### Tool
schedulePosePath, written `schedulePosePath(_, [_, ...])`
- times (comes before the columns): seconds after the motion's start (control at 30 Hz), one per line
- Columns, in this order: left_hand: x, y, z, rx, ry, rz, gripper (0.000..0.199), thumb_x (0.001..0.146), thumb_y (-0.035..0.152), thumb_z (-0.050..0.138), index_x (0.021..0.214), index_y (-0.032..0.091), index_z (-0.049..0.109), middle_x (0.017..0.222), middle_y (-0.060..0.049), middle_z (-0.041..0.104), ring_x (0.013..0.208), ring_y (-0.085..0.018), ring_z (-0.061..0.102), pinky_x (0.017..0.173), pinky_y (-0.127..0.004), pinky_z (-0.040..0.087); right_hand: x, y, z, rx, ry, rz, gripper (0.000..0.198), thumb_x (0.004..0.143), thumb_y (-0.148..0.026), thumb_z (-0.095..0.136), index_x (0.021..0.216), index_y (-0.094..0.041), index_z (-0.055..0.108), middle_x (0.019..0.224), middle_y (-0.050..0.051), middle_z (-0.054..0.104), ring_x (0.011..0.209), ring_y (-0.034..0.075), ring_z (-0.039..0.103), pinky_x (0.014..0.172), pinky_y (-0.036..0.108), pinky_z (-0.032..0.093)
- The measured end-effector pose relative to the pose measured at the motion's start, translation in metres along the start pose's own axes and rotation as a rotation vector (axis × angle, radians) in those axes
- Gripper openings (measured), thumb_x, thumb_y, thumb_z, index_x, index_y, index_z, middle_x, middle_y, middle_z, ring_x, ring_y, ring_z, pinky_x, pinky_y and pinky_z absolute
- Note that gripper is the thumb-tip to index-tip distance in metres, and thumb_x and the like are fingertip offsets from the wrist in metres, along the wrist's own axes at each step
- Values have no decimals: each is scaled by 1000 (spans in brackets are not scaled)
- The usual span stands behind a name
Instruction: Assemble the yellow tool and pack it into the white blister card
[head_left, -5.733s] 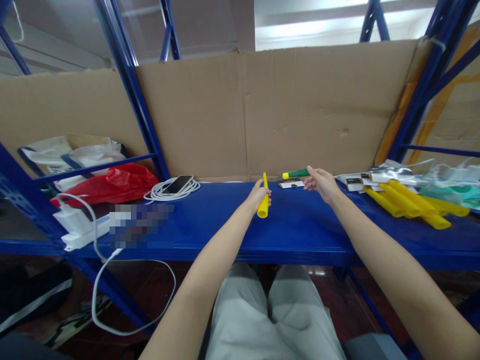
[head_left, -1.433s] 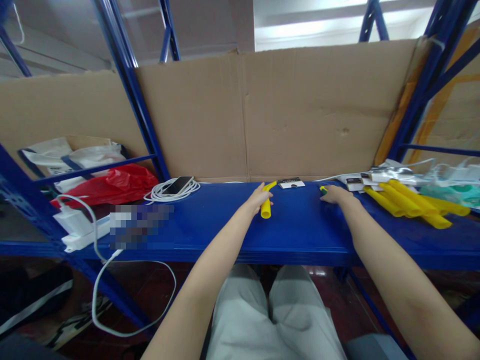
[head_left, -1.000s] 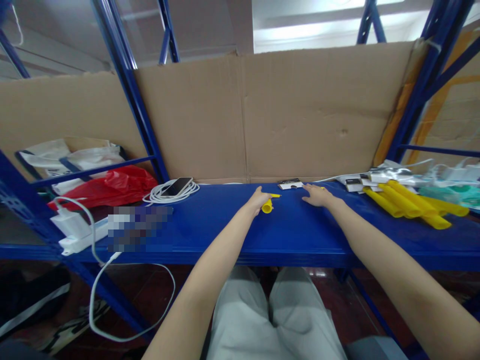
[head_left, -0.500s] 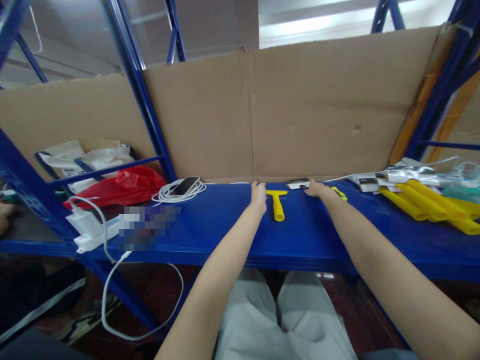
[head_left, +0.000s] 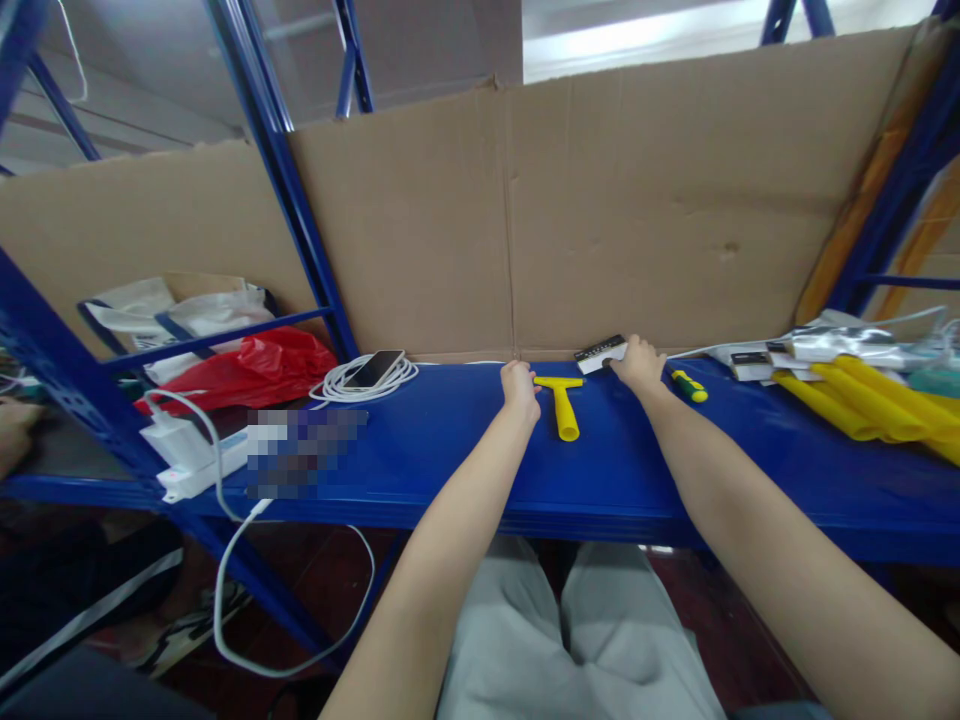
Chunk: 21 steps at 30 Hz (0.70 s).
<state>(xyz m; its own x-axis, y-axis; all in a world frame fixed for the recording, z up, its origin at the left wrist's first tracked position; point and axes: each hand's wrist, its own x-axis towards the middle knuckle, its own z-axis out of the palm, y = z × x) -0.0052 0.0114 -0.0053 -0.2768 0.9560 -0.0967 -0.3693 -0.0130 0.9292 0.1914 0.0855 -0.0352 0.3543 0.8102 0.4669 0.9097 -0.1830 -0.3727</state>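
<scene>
The right hand [head_left: 639, 362] is at the back edge of the shelf [head_left: 465, 460], its fingers closed on one end of a small packet [head_left: 600, 353] that is tilted up off the blue surface against the cardboard [head_left: 622, 200]. The packet runs leftward from that grip, its long axis roughly along the back edge. The left hand [head_left: 520, 388] rests on the shelf as a loose fist; it seems to hold nothing, though the fingertips are turned away from the camera.

Between the two hands lies the scraper [head_left: 562, 403]. Its crossbar is toward the back edge and just beside the left knuckles, perhaps touching them, and its handle points at the front edge. It lies flat, to the left of and slightly nearer than the right-hand grip; the left hand is much the closer of the two to it.

Just right of the right wrist a screwdriver [head_left: 688, 385] lies free, angled toward the right end. Further along that end is a heap of yellow tubes [head_left: 862, 405]. Toward the left end sits a phone [head_left: 373, 368] on coiled cable.
</scene>
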Motion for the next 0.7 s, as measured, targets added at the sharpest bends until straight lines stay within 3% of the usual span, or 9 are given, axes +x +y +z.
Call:
schedulePosePath(0.17, [1, 0, 0, -30, -11, -16, 27, 77, 7, 42, 100, 15, 54, 118, -9, 60, 102, -18, 61, 51, -17, 39, 7, -4, -15, 247, 41, -86, 54, 77, -29, 58, 126, -12, 42, 128, 19, 51, 118, 29, 48, 96, 38, 37])
schedulePosePath(0.37, [4, -2, -1, -31, -25, -15, 29, 74, 7, 45, 99, 16, 57, 111, -9, 64, 98, -18, 64, 51, -17, 40, 0, -2, -29, 405, 60, -183, 58, 73, -21, 60, 127, -16, 41, 123, 15, 56, 112, 26, 53, 94, 36, 42])
schedulePosePath(0.57, [7, -3, -1, -48, -23, -20, 19, 74, 8, 45, 88, 16, 55, 107, -10, 65, 97, -20, 65, 50, -17, 40, -6, 23, -4, 671, 118, -330, 60, 66, -16, 59, 123, -18, 43, 121, 14, 58, 103, 26, 59, 89, 42, 47])
schedulePosePath(0.7, [7, -3, -1, -58, -38, -38, 11, 74, 8, 45, 79, 16, 50, 109, -11, 65, 100, -21, 64, 49, -18, 39, 2, 36, 9, 787, 178, -324, 60, 62, -19, 64, 119, -19, 47, 115, 13, 60, 94, 25, 61, 87, 45, 49])
